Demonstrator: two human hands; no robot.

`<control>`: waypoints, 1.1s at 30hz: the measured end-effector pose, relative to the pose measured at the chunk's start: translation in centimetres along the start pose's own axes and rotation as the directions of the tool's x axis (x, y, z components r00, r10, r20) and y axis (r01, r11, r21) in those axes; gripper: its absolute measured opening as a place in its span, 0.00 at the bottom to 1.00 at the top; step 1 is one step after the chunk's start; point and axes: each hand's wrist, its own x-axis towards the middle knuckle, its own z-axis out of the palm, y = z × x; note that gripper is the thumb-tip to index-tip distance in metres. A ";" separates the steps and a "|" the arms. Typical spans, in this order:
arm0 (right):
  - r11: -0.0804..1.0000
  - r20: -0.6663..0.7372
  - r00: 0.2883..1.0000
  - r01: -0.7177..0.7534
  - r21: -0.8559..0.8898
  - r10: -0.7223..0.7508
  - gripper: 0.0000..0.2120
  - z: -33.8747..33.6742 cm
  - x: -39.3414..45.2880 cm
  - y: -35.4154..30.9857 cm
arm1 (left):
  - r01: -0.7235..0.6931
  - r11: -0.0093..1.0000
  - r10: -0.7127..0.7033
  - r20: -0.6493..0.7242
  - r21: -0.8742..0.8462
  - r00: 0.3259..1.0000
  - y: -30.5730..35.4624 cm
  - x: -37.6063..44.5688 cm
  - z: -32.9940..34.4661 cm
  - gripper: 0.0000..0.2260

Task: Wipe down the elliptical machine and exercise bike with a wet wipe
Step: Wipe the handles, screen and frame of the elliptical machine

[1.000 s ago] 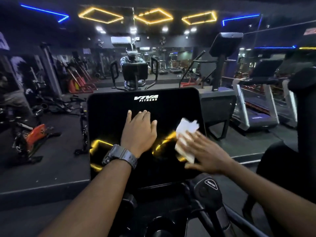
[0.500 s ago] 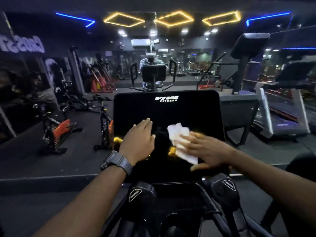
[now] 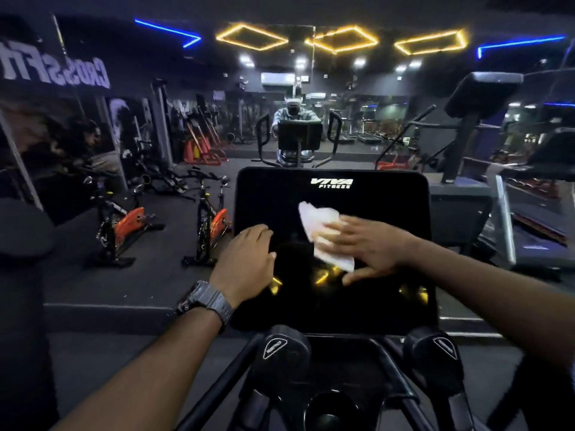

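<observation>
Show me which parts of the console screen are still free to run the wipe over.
Free: the upper band around the VIVA logo, and the lower right corner of the console screen. Crowded: mid-screen, where the left hand rests flat and the right hand presses the wet wipe.

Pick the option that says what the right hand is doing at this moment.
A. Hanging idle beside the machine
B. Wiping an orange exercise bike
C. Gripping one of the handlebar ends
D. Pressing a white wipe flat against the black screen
D: the right hand lies with straight fingers over the white wipe on the black screen, while the left hand rests on the screen's left edge.
</observation>
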 end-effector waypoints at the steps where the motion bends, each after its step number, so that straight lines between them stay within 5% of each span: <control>1: 0.995 -0.017 0.995 -0.101 0.026 0.101 0.41 -0.8 1.1 1.1 | 0.007 1.000 -0.007 -0.007 -0.008 1.000 -0.3 0.0 0.0 0.23; 4: 0.956 -0.062 0.956 -0.279 0.096 0.285 0.46 -3.1 7.0 0.1 | 0.024 0.999 -0.025 -0.045 -0.038 0.999 -0.7 -0.1 0.2 0.21; 8: 0.993 -0.058 0.998 -0.016 0.115 0.023 0.53 -3.0 10.5 -6.4 | 0.068 0.994 -0.079 -0.131 -0.089 0.988 -1.4 -0.7 0.5 0.11; 12: 0.938 -0.005 0.939 0.343 0.041 -0.343 0.51 -0.5 5.0 -7.6 | 0.067 0.993 -0.076 -0.085 -0.098 0.993 -2.3 -1.7 0.3 0.16; 14: 0.927 -0.043 0.926 0.375 0.008 -0.375 0.48 0.1 3.0 -4.4 | 0.039 0.996 -0.043 -0.052 -0.076 0.998 -2.5 -1.9 0.1 0.19; 17: 0.999 -0.069 0.997 0.032 -0.030 -0.034 0.47 -1.4 4.1 1.0 | 0.021 0.998 -0.024 -0.038 -0.064 0.999 -2.6 -1.8 -0.1 0.21; 21: 0.892 -0.047 0.902 -0.414 0.180 0.429 0.49 -4.3 9.7 -1.2 | 0.077 0.993 -0.086 -0.096 -0.094 0.992 -2.0 -0.9 0.0 0.21; 27: 0.743 -0.079 0.809 -0.490 0.456 0.583 0.32 -1.1 10.6 -14.6 | 0.142 0.975 -0.164 -0.118 -0.173 0.979 -0.8 -0.2 0.0 0.23; 29: 0.665 -0.097 0.717 -0.576 0.475 0.690 0.34 0.6 7.7 -18.8 | 0.120 0.978 -0.140 -0.108 -0.172 0.984 -0.5 -0.5 0.1 0.25; 33: 0.132 0.141 0.236 -0.848 0.514 0.961 0.43 1.7 4.7 -17.3 | 0.097 0.984 -0.110 -0.083 -0.146 0.990 -0.4 -0.8 0.0 0.25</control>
